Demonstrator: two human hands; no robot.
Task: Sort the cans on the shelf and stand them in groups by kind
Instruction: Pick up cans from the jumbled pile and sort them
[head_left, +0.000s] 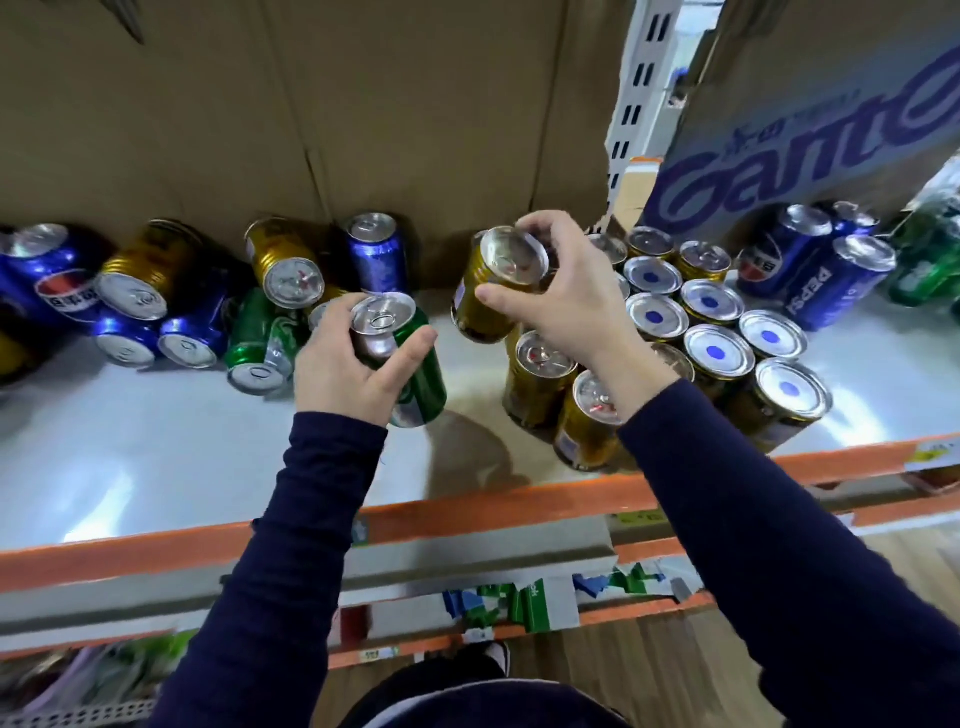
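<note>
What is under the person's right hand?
The right hand holds one gold can; below it stand upright gold cans. The hand and wrist cover some, so their count cannot be told.

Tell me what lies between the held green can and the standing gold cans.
Nothing: the head view shows bare shelf between the green can and the gold cans.

White shelf carries tumbled cans left, upright gold cans right.

Toppled cans lie left on the shelf, standing cans right.
</note>
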